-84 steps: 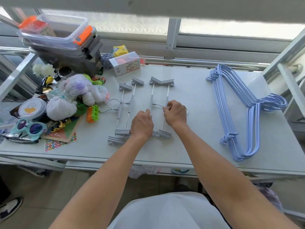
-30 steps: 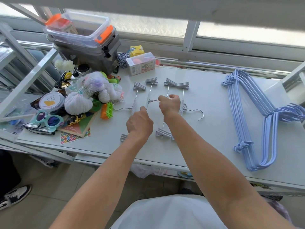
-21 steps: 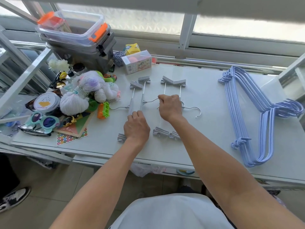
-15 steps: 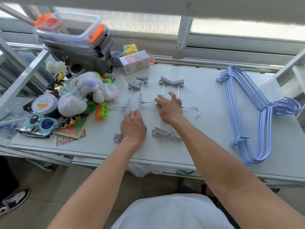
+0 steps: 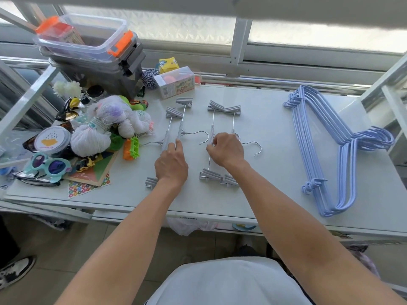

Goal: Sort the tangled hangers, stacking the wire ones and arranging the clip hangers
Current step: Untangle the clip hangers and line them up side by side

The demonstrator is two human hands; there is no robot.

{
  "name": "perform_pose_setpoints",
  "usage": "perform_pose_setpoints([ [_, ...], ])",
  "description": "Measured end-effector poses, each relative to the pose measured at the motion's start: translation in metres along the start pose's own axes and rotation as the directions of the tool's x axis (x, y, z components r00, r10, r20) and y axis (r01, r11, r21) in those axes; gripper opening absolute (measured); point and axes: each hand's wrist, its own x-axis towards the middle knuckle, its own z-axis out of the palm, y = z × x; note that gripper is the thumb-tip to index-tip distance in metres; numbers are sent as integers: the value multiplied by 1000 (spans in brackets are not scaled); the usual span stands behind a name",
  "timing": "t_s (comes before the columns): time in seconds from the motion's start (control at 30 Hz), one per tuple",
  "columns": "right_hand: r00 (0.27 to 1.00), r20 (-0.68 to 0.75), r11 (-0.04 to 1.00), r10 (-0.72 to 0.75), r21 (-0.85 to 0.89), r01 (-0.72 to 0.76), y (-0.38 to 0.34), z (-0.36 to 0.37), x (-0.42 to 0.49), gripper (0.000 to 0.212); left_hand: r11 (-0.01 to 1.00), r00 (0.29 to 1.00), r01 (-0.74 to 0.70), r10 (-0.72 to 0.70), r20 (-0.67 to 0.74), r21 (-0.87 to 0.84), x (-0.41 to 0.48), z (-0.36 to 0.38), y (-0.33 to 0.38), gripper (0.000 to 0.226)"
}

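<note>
Centre of table, four clip hangers are lying as two pairs, bars running 12 to 6, clips at both ends. My left hand is pinching the bar of the 9 o'clock pair at thumb and forefinger. My right hand is curling its fingers down onto the grey sleeve of the 3 o'clock pair. Risk, as I am judging it: the open chrome hooks are pointing sideways between the pairs, so sliding one pair toward the other is likely to catch a hook under a neighbouring bar and re-tangle them. One hook is reaching out at 9 o'clock, just beside the toy pile, where loose yarn could be snagging it. The far clips of each pair are overlapping, so lifting one hanger may be dragging its partner along. Materials: thin bright steel rod, ribbed grey plastic clips, smooth grey sleeves at mid-bar; the tabletop is looking glossy and slippery. At 3 o'clock, well apart, the wire hangers are lying nested in one stack, pale blue coated wire, triangular, hooks bunched toward the table edge.
</note>
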Motion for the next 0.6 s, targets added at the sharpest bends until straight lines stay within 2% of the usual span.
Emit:
perform_pose_setpoints([
  [0.17, 999, -9, 996, 47, 78, -46, -6, -3, 3, 36, 1000, 1000, 8, -8, 1, -9, 3, -2, -1, 61],
  [0.27, 999, -20, 987, 39, 157, -35, -5, -2, 3, 32, 1000, 1000, -2, 2, -3, -1, 4, 0, -1, 60],
  [0.37, 999, -2, 986, 35, 161, -34, -3, 2, 2, 20, 1000, 1000, -9, 9, -1, -15, 3, 0, -1, 60],
  [0.53, 992, -104, 958, 70, 283, -38, -3, 0, 0, 31, 1000, 1000, -8, 7, -5, -17, 2, 1, -1, 60],
  [0.6, 998, -54, 960, 44, 278, -28, -5, 1, 0, 25, 1000, 1000, -19, 19, -8, -22, 2, 0, -1, 61],
])
